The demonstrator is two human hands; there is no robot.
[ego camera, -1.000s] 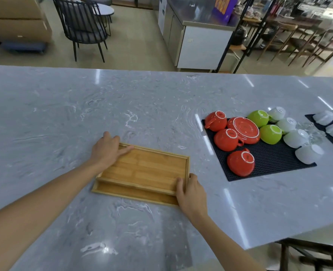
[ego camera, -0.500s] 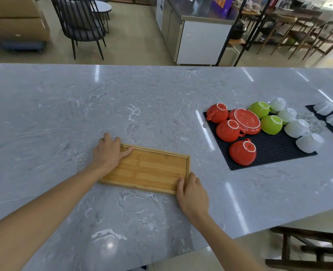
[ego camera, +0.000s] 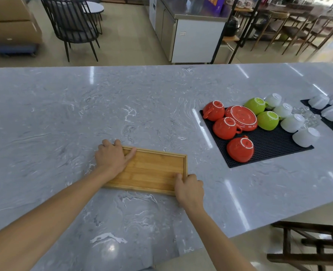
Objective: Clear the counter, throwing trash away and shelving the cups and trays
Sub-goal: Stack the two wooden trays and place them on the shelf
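A bamboo tray point(ego camera: 152, 171) lies flat on the grey marble counter point(ego camera: 83, 114); one second ago a second tray showed beneath it, and now only the top one is visible. My left hand point(ego camera: 111, 157) grips its far left corner, thumb lying on the inside. My right hand point(ego camera: 189, 186) holds the near right corner with the thumb over the rim. To the right, a black mat point(ego camera: 269, 147) carries upside-down red cups point(ego camera: 240, 149), a red saucer point(ego camera: 241, 118), green cups point(ego camera: 268, 120) and white cups point(ego camera: 306, 136).
A second black mat point(ego camera: 326, 124) with more white cups sits at the far right edge. A wooden stool point(ego camera: 314, 249) stands below the counter's near right edge. Beyond the counter are a black chair point(ego camera: 73, 26) and a steel cabinet point(ego camera: 191, 32).
The top tray slid into line over the lower tray, so the lower one no longer shows. Both hands stayed on the same corners.
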